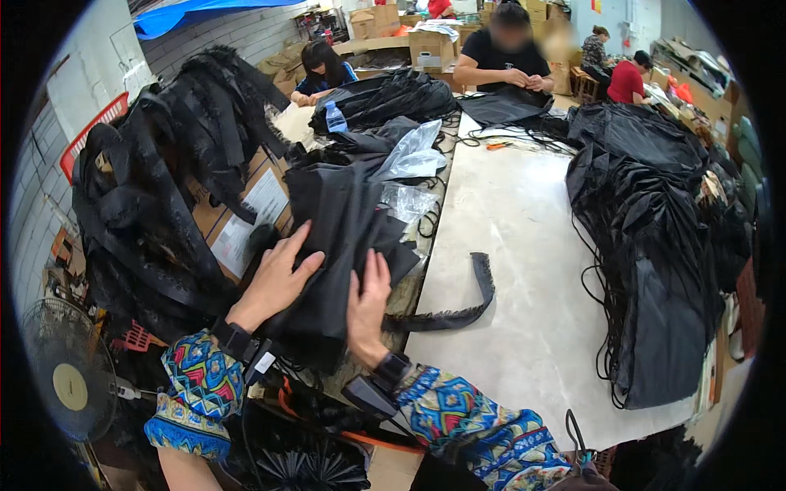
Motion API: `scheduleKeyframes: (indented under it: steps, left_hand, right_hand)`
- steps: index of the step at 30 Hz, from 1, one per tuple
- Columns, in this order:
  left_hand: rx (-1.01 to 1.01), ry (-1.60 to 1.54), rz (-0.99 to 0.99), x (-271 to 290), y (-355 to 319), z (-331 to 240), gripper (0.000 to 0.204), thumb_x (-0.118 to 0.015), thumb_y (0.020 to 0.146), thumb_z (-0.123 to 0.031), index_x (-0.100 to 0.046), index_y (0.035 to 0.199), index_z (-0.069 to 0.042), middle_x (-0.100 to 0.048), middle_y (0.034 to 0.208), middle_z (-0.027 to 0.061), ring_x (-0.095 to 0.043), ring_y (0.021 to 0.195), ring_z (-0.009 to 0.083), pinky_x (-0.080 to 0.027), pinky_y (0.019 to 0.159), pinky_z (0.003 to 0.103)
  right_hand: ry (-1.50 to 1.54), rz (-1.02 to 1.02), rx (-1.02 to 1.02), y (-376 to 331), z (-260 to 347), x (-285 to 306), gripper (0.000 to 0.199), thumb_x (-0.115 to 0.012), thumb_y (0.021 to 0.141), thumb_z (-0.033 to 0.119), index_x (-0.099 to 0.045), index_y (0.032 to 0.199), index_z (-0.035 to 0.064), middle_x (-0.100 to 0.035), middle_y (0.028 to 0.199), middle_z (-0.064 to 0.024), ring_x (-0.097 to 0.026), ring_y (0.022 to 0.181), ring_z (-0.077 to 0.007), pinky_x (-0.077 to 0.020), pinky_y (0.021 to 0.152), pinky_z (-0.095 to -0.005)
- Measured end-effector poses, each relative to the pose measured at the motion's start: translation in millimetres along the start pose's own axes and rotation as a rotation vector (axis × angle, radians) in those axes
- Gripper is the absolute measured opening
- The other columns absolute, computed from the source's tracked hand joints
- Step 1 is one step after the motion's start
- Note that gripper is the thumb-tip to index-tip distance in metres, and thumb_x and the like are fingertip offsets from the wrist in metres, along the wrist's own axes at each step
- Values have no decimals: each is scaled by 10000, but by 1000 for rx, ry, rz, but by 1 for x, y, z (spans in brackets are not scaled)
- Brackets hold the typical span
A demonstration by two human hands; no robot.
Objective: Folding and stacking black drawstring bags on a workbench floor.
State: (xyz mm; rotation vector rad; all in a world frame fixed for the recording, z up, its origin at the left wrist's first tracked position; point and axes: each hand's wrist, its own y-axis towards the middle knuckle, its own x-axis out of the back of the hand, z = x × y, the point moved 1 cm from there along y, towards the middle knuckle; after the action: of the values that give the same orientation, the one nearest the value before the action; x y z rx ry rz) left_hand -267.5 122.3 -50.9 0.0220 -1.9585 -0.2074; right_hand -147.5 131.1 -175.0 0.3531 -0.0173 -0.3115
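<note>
A stack of black fabric point(332, 204) lies in front of me at the left side of the table. My left hand point(277, 285) rests on its left side, thumb and fingers spread. On the right part of the same fabric my right hand point(368, 311) lies with fingers stretched out, palm down. Neither hand visibly grips anything. Just right of my right hand, a narrow black strip point(458, 316) with a frayed edge curls across the pale tabletop. Its near end runs toward the stack, beside my right hand.
Black fringed strips point(147, 180) hang over a cardboard box point(266, 184) at left, above a fan point(70, 385). Clear plastic point(413, 151) and a bottle point(335, 117) sit beyond the stack. Gathered black fabric with cords point(647, 196) covers the table's point(524, 221) right side. Co-workers sit at the far end.
</note>
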Motion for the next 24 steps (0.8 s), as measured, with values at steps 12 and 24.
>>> scheduleKeyframes:
  steps: [12, 24]
  left_hand:
    - [270, 150, 209, -3, 6, -25, 1164, -752, 685, -526, -93, 1499, -18, -284, 1463, 310, -292, 1356, 456, -226, 1099, 556]
    - [172, 449, 42, -51, -13, -35, 1061, -748, 686, -290, -104, 1488, -31, -292, 1435, 333, -295, 1339, 470, -260, 1032, 656]
  right_hand:
    - [503, 441, -259, 19, -23, 13, 502, -577, 910, 88, -445, 1390, 24, -344, 1505, -128, -366, 1358, -231, -317, 1087, -312]
    - [508, 497, -457, 33, -42, 54, 456, -556, 923, 79, -453, 1362, 16, -452, 1400, -89, -505, 1170, -174, -439, 937, -313]
